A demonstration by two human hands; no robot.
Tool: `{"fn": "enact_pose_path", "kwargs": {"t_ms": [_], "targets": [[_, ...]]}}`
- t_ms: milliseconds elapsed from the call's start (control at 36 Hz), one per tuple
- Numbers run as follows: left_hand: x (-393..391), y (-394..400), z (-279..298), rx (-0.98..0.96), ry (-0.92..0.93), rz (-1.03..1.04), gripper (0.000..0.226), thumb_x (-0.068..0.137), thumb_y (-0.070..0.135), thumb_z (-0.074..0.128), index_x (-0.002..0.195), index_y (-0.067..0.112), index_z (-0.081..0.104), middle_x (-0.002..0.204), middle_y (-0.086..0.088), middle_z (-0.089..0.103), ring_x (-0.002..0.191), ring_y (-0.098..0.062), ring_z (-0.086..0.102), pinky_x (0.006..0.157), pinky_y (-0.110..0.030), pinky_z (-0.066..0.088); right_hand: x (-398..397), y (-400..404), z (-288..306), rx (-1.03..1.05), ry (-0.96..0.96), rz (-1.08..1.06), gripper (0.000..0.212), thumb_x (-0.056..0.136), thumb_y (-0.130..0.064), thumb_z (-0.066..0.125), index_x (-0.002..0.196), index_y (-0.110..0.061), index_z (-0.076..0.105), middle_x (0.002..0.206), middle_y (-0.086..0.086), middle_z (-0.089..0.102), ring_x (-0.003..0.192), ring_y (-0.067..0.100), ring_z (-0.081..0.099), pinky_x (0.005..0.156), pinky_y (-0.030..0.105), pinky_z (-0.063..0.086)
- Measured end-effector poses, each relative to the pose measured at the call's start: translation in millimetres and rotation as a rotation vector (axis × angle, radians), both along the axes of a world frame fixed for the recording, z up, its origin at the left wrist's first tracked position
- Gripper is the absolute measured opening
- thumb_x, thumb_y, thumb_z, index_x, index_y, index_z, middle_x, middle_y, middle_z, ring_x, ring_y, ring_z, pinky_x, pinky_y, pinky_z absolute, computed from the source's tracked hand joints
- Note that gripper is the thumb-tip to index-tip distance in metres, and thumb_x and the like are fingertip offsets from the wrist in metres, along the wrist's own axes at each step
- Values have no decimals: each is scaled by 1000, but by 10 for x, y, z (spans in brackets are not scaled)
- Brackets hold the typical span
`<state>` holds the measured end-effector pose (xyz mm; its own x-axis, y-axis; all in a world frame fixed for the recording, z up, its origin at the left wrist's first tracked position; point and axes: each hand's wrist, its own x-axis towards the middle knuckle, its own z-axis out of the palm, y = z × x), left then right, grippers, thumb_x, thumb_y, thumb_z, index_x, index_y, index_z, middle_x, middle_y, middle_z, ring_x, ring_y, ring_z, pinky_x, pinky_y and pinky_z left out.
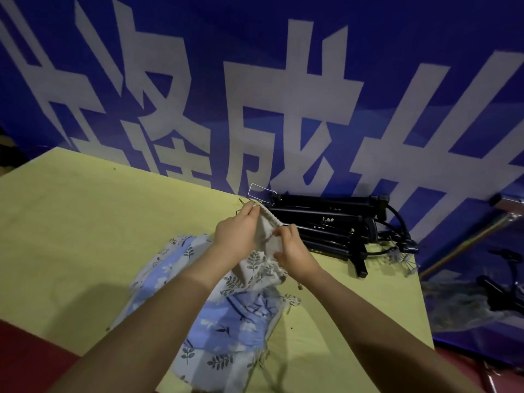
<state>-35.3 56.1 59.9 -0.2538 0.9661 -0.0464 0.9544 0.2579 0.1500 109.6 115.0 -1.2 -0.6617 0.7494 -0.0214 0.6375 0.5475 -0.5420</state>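
Over the printed cloth pile (226, 321), pinching a pale cloth (268, 231) stretched between left hand (235, 234), on its far corner, and right hand (295, 251), on its near edge: seemingly light, limp, best gripped along the hem.

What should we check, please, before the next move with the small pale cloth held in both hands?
1. Left hand pinches the pale cloth at its top corner: ok.
2. Right hand pinches its lower edge: ok.
3. Cloth hangs free of the patterned fabric pile: cannot tell.
4. Bare yellow table beside the pile for laying it down: ok.
5. Black stands clear of the right hand: cannot tell.
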Motion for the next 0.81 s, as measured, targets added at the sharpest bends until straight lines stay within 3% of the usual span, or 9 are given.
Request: {"fn": "enact_pose_path", "kwargs": {"t_ms": [83,167,278,389,500,583,722,806], "targets": [[-2,65,0,14,20,6,73,87,4,55,148,16,17,157,3,12,100,-29,62,65,-32,40,-40,106,29,11,24,-11,46,86,0,58,127,-7,40,125,8,33,95,28,56,82,45,52],[-21,133,-35,-4,-20,2,72,86,4,55,147,15,19,154,1,17,108,-30,59,71,-36,45,-28,198,66,-38,117,-12,34,87,-4,59,119,-11,51,115,0,36,103,18,54,84,38,54],[-20,231,-85,-20,-78,-18,72,85,3,55,147,14,22,152,2,22,116,-29,55,72,-35,44,25,301,99,-36,251,-72,10,89,-14,58,99,-15,60,105,-5,41,87,13,55,76,39,55],[22,381,-127,-35,-123,-31,66,84,-2,49,144,13,28,146,0,31,116,-29,54,72,-36,44,43,461,126,12,324,-206,6,91,-17,58,95,-12,58,103,-5,46,85,9,55,78,37,53],[51,545,-174,-54,-130,-43,58,85,-1,47,140,13,34,138,-2,39,116,-27,53,75,-37,46,81,720,131,184,79,-267,19,94,-15,50,111,-11,57,114,3,53,95,21,57,76,39,52],[57,667,-222,-61,-133,-41,53,87,1,45,137,13,37,134,-4,42,115,-28,53,75,-38,45,105,960,92,272,-176,-252,31,93,-14,48,123,-11,52,124,8,52,110,27,52,91,38,46],[63,828,-306,-67,-128,-23,45,88,1,44,132,13,43,128,-5,46,109,-27,56,71,-35,42,166,1300,-19,400,-425,-232,44,96,-21,43,137,-9,35,144,12,38,137,30,30,115,40,21],[70,925,-361,-63,-143,-19,42,88,3,44,129,12,45,126,-5,48,107,-27,57,70,-35,43,188,1467,-84,433,-517,-226,43,100,-28,37,137,-7,33,141,12,42,136,30,33,118,41,12]]}}
